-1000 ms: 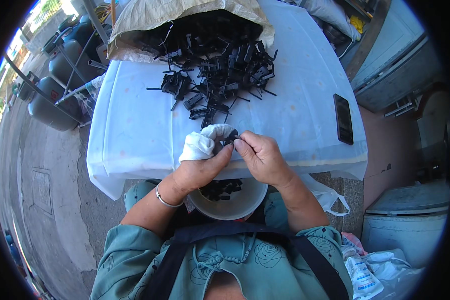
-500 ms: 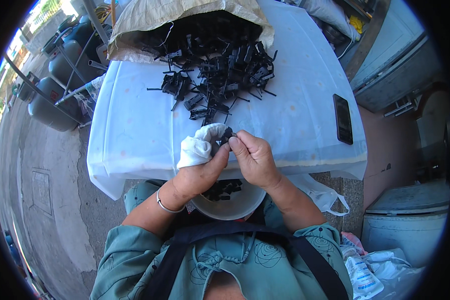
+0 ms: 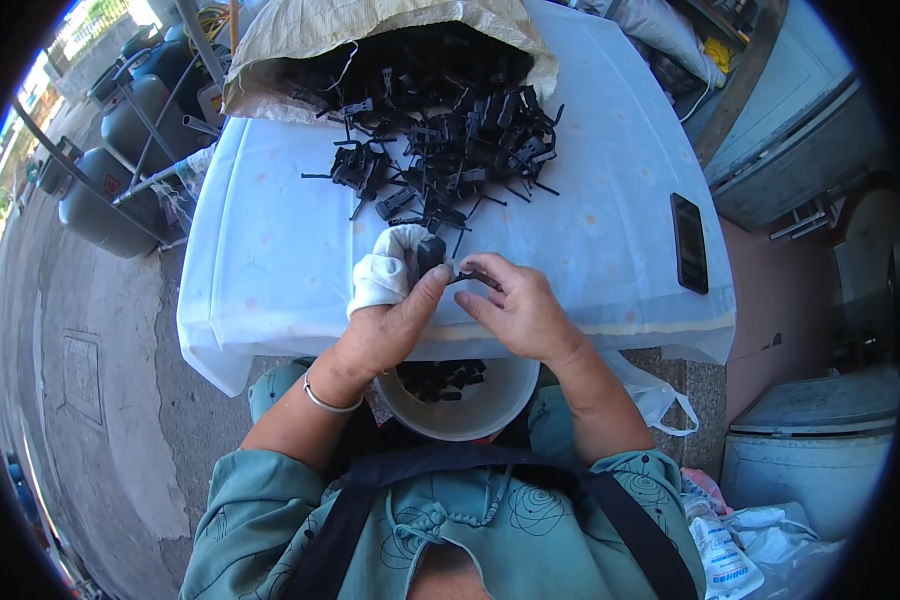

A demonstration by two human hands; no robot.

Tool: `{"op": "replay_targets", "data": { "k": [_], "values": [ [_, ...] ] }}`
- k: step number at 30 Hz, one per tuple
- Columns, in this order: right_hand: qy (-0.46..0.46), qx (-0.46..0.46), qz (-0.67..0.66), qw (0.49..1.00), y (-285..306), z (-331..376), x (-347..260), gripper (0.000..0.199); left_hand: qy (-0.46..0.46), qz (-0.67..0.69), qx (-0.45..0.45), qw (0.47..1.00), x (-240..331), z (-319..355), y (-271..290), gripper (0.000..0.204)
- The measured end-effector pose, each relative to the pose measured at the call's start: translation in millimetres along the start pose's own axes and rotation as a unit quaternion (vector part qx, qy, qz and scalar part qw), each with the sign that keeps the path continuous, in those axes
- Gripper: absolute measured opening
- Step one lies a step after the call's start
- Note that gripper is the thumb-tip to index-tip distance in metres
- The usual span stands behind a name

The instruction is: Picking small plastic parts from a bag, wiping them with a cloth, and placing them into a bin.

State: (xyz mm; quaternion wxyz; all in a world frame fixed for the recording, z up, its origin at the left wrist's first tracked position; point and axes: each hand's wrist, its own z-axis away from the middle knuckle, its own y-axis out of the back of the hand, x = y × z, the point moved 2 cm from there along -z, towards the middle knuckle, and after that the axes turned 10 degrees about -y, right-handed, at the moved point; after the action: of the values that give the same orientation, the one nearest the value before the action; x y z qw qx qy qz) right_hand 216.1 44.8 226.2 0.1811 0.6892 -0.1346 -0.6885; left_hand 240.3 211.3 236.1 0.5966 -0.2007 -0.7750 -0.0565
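Observation:
My left hand (image 3: 395, 310), its fingers wrapped in a white cloth or partial glove (image 3: 378, 280) and its thumb bare, is closed on a small blocky black plastic part (image 3: 430, 254). Just right of it, my right hand (image 3: 523, 308) pinches a thin black plastic strip (image 3: 477, 277) whose left end comes close to that part; whether the two are joined I cannot tell. Beyond my hands lies a tangled heap of black plastic parts (image 3: 450, 150) with thin stems, spilling from a woven sack (image 3: 400, 22). Below my hands, a pale bucket (image 3: 510, 400) holds several small black pieces (image 3: 438, 380).
A white cloth (image 3: 610, 230) covers the table, and a dark phone (image 3: 688, 243) lies near its right edge. Grey gas cylinders (image 3: 110, 205) stand to the left. A plastic bag (image 3: 660, 395) hangs by the table's right front, and a metal chest (image 3: 810, 430) is at the right.
My hands have moved apart a little. The black part has turned and shows more in my left hand, while my right hand has drawn right with the thin strip.

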Motion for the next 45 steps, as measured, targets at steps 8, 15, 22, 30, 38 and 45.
{"op": "replay_targets", "data": {
  "k": [8, 15, 22, 30, 38, 45],
  "values": [
    [0.121, 0.024, -0.023, 0.992, 7.4, -0.9, -13.4, 0.010, -0.017, -0.124, -0.068, 0.990, -0.9, 1.6, 0.2, 0.030],
    [0.013, -0.062, -0.087, 0.994, 7.5, -2.6, -13.1, 0.014, 0.074, 0.013, -0.095, 0.993, -2.3, 5.3, -0.2, 0.025],
    [0.106, -0.030, 0.016, 0.994, 3.2, -2.9, -16.4, 0.019, 0.064, 0.023, -0.095, 0.993, -8.3, 3.9, 0.4, 0.023],
    [0.050, -0.070, 0.001, 0.996, -11.3, -4.0, -14.6, 0.022, -0.083, -0.198, -0.064, 0.974, -2.7, 16.4, -2.5, 0.020],
    [-0.037, -0.174, -0.031, 0.984, 26.7, -13.9, 2.2, 0.029, -0.055, -0.299, -0.249, 0.920, 28.1, 8.8, 17.5, 0.036],
    [-0.005, -0.018, -0.007, 1.000, 17.1, -21.1, 3.7, 0.030, -0.150, -0.518, -0.017, 0.842, -5.0, -30.0, 39.4, 0.025]
  ]
}}
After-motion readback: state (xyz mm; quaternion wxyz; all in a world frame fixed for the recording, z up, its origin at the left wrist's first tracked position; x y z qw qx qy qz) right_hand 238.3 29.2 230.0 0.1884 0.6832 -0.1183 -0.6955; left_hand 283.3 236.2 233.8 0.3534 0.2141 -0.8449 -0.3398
